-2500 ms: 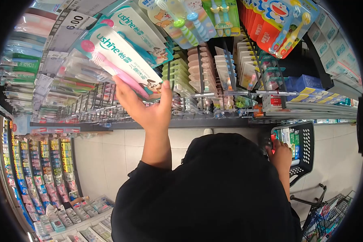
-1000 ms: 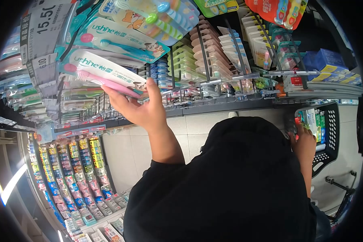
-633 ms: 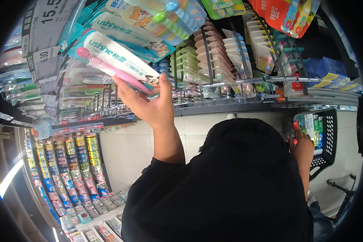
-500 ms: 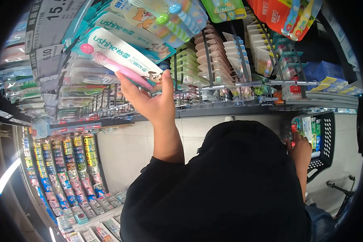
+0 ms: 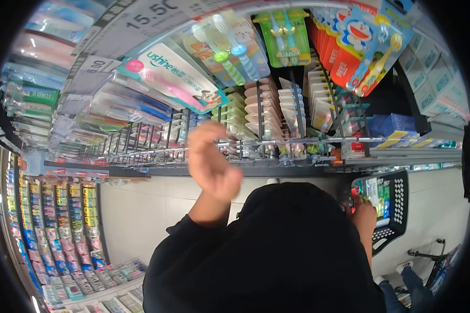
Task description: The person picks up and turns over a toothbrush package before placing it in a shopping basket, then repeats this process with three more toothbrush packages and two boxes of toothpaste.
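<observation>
While the pink toothbrush pack (image 5: 175, 78) hangs on the rack at the upper left, the blurred left hand (image 5: 211, 164) hovers just below it, fingers loosely curled and empty. At right, the right hand (image 5: 364, 211) has its fingers closed over the black basket (image 5: 397, 203) rim.

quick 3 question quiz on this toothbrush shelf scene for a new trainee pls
1. True or false: the left hand grips the pink toothbrush pack.
2. Where is the right hand? A) at the black basket B) on a price tag C) on the floor
3. Fill in: the brand printed on that pack reads ____.

Key: 1 false, the hand is empty and apart from the hanging pack. 2 A. 3 ushine.
</observation>
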The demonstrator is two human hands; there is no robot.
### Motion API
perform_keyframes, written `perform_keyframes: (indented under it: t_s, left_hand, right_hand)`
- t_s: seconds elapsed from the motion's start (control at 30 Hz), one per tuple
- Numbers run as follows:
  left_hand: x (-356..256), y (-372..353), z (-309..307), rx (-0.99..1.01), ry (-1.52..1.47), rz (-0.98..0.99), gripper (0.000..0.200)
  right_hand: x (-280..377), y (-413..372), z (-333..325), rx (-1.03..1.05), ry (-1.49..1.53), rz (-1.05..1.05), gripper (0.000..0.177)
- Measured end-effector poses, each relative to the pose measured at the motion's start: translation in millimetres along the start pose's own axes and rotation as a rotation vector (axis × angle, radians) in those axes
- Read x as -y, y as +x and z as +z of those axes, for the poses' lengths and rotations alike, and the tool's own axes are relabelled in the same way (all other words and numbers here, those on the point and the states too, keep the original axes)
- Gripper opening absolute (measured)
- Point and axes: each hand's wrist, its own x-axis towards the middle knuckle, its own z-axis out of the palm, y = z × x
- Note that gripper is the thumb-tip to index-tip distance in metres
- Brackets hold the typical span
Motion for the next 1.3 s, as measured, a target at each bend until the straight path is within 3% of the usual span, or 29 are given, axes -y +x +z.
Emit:
perform_keyframes:
  t_s: [0.1, 0.2, 0.27, 0.4, 0.73, 0.9, 1.0, 1.13, 1.2, 1.27, 1.3]
  left_hand:
    - [-31, 19, 35, 0.378, -0.882, -0.176, 0.088]
    - [-58, 41, 74, 0.670, -1.578, -0.204, 0.103]
    - [-78, 55, 82, 0.730, -1.677, -0.213, 0.103]
    - [-99, 41, 107, 0.615, -1.906, -0.017, 0.110]
    - [-102, 36, 95, 0.455, -2.058, -0.029, 0.109]
    - [-100, 36, 92, 0.375, -2.153, -0.006, 0.108]
    - [-82, 37, 79, 0.578, -2.184, -0.070, 0.106]
    - [-64, 56, 53, 1.011, -2.151, -0.342, 0.105]
    - [-74, 56, 44, 0.749, -2.036, -0.241, 0.103]
    - [-68, 56, 43, 0.743, -2.040, -0.158, 0.102]
    - [-55, 58, 45, 0.858, -2.101, -0.121, 0.101]
  right_hand:
    - [2, 1, 0, 0.015, -0.028, 0.032, 0.050]
    - [9, -3, -9, -0.032, -0.025, 0.002, 0.045]
    - [12, -3, -11, -0.037, -0.050, 0.022, 0.042]
    - [-2, 1, 7, -0.047, -0.041, -0.020, 0.037]
    - [8, -4, 0, -0.094, -0.055, -0.034, 0.031]
    - [9, -4, 1, -0.103, -0.042, -0.005, 0.037]
    - [13, -4, -2, -0.105, -0.029, 0.007, 0.038]
    - [17, -5, -1, -0.159, 0.166, 0.084, 0.034]
    - [13, -8, 2, -0.251, 0.200, 0.069, 0.030]
    - [4, -9, 8, -0.360, 0.212, 0.033, 0.028]
    - [2, -10, 10, -0.411, 0.234, 0.015, 0.022]
